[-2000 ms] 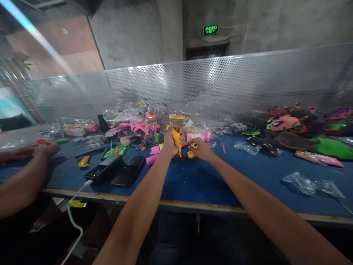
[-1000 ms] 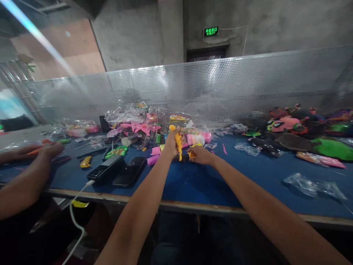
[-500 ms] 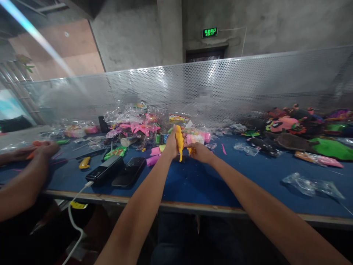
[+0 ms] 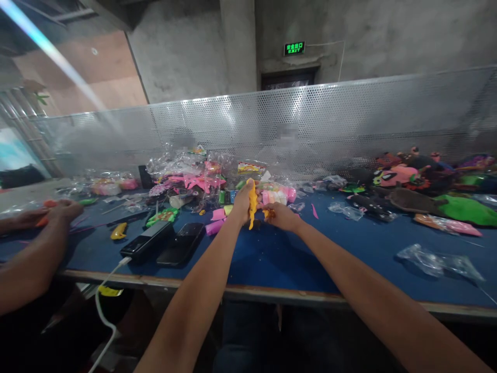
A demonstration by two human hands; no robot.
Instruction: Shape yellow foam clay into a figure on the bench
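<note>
Above the blue table, my left hand (image 4: 243, 202) is closed around a long, yellow, clay-like piece (image 4: 252, 202) whose thin lower end hangs down. Just to its right, my right hand (image 4: 285, 216) pinches a smaller orange-yellow lump (image 4: 268, 213) between its fingertips. Behind my hands lie pink and white packets (image 4: 279, 195). Pink and purple clay-like rolls (image 4: 215, 227) are on the table left of my left wrist. A dark phone (image 4: 181, 243) lies nearer the front edge.
A power bank (image 4: 147, 241) with a white cable (image 4: 101, 303) lies left of the phone. Another person's hand (image 4: 67, 210) holds something orange at the far left. Plastic bags (image 4: 174, 163) pile up at the back, and soft figures (image 4: 399, 178) at right. A perforated metal screen (image 4: 330, 119) stands behind.
The yellow piece in my left hand has turned slightly and looks narrower, its lower end a little further left. My right hand keeps the small lump close by.
</note>
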